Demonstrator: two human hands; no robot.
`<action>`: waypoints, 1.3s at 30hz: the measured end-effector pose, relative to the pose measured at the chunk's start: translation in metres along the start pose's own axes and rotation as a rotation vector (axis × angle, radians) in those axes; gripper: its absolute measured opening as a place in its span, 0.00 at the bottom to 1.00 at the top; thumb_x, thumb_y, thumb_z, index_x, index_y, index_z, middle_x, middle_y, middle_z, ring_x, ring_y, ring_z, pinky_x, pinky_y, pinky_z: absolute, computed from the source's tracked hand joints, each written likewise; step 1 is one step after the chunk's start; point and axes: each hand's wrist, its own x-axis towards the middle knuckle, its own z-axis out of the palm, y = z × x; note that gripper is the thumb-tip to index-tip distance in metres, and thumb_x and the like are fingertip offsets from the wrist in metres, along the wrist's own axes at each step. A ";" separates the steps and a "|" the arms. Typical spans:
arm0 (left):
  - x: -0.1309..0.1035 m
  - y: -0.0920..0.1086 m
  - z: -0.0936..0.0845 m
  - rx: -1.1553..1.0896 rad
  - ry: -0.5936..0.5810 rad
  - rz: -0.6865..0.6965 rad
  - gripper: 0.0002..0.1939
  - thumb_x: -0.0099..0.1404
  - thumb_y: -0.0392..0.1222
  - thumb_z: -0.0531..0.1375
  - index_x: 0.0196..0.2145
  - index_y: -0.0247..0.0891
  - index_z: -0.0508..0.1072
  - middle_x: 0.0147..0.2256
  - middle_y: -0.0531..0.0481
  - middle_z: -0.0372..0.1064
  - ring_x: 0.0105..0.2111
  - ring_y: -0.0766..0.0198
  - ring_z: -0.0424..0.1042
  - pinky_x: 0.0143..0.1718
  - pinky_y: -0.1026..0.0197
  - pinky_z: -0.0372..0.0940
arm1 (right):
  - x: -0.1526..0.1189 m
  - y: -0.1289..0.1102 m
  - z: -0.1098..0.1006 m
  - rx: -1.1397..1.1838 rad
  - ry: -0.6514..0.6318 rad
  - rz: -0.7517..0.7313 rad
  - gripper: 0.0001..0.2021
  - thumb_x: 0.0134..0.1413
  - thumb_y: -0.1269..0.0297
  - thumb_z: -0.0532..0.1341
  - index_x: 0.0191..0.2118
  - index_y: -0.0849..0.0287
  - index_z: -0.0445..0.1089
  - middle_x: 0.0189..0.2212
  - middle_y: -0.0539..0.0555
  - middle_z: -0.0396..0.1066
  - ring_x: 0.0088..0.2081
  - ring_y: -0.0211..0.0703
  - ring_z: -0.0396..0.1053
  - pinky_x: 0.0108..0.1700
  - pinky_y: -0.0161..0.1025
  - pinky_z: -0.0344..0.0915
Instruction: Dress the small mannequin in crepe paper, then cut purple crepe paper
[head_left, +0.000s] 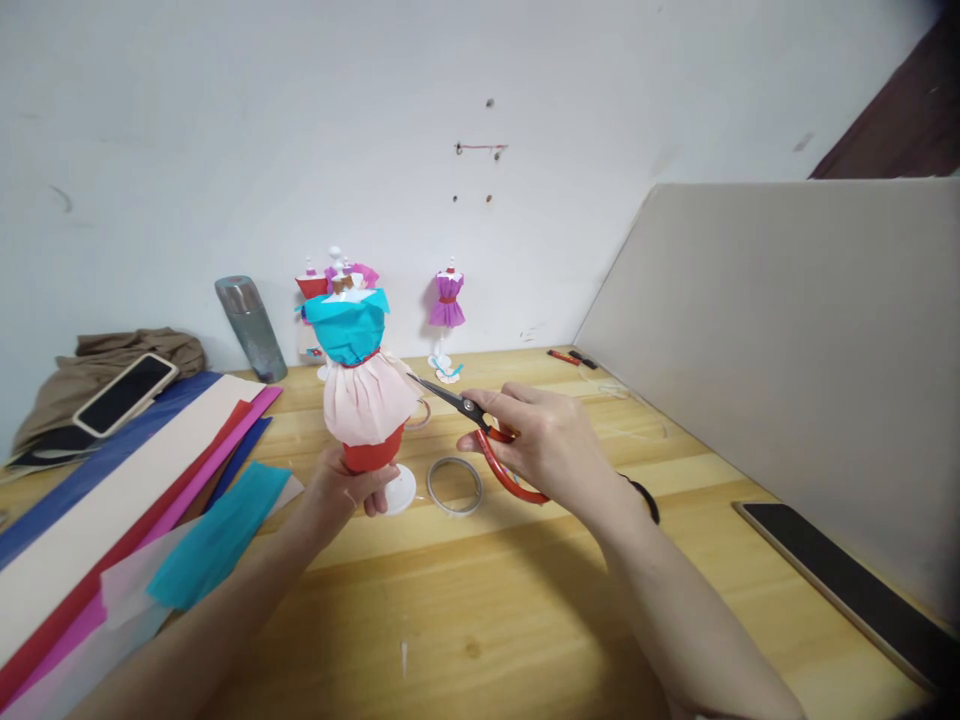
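My left hand (349,485) is wrapped round the lower part of a small dress form (352,330), just under its red band, and holds it upright. The form wears a teal paper top and a gathered pale pink paper skirt (367,400); its round white base (400,490) shows beside my fingers. In my right hand (540,435) are red-handled scissors (495,445), their dark blades pointing left, with the tips close to the right edge of the pink skirt. Whether the tips touch the paper I cannot tell.
Coloured paper strips (150,480) and a phone (126,395) lie at left, near a grey flask (251,328). A tape roll (454,512) sits between my hands. A purple-dressed form (448,300) stands at the wall. Another phone (840,580) lies right, by a pale panel (787,350).
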 end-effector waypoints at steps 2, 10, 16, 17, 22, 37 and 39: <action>0.000 0.000 0.000 0.005 0.000 -0.011 0.15 0.49 0.49 0.68 0.20 0.35 0.72 0.14 0.50 0.67 0.15 0.67 0.63 0.18 0.64 0.59 | 0.000 -0.001 -0.001 0.015 -0.012 0.017 0.16 0.62 0.51 0.61 0.45 0.55 0.78 0.23 0.50 0.66 0.23 0.37 0.61 0.27 0.34 0.49; 0.001 -0.003 0.000 0.020 -0.021 -0.001 0.16 0.50 0.50 0.67 0.17 0.36 0.70 0.14 0.50 0.67 0.15 0.68 0.63 0.19 0.64 0.58 | -0.001 -0.007 -0.005 0.055 -0.036 0.062 0.17 0.58 0.52 0.63 0.48 0.55 0.76 0.28 0.52 0.69 0.26 0.39 0.64 0.30 0.35 0.52; 0.002 -0.007 0.000 0.017 -0.024 -0.025 0.16 0.50 0.50 0.68 0.19 0.35 0.72 0.14 0.50 0.67 0.14 0.67 0.63 0.19 0.64 0.57 | 0.001 -0.005 -0.002 0.029 0.004 0.028 0.17 0.61 0.51 0.61 0.46 0.56 0.77 0.26 0.52 0.68 0.25 0.38 0.62 0.29 0.34 0.51; 0.002 -0.009 0.000 0.016 -0.022 -0.023 0.16 0.50 0.50 0.69 0.19 0.35 0.72 0.14 0.50 0.68 0.14 0.68 0.63 0.19 0.64 0.57 | 0.001 -0.005 -0.002 0.028 0.009 0.024 0.17 0.62 0.51 0.60 0.46 0.56 0.77 0.26 0.52 0.68 0.25 0.38 0.62 0.29 0.34 0.51; 0.004 -0.019 0.000 -0.003 -0.034 -0.010 0.18 0.51 0.51 0.69 0.18 0.35 0.71 0.14 0.50 0.68 0.14 0.67 0.64 0.18 0.65 0.57 | 0.001 -0.005 -0.001 0.018 0.002 0.013 0.18 0.63 0.49 0.57 0.46 0.56 0.77 0.26 0.52 0.68 0.25 0.38 0.62 0.29 0.34 0.51; 0.006 -0.030 0.000 0.005 -0.066 -0.008 0.16 0.55 0.49 0.67 0.20 0.34 0.73 0.14 0.50 0.68 0.15 0.68 0.64 0.18 0.66 0.57 | 0.000 -0.004 0.005 -0.012 0.016 0.019 0.15 0.63 0.52 0.60 0.44 0.55 0.77 0.24 0.51 0.66 0.24 0.38 0.62 0.28 0.35 0.50; 0.006 -0.031 -0.001 0.008 -0.063 -0.015 0.15 0.55 0.49 0.67 0.21 0.34 0.74 0.15 0.50 0.69 0.15 0.68 0.64 0.18 0.66 0.56 | 0.000 -0.004 0.005 -0.007 0.014 0.022 0.14 0.62 0.53 0.60 0.44 0.55 0.77 0.23 0.51 0.65 0.24 0.38 0.62 0.27 0.35 0.50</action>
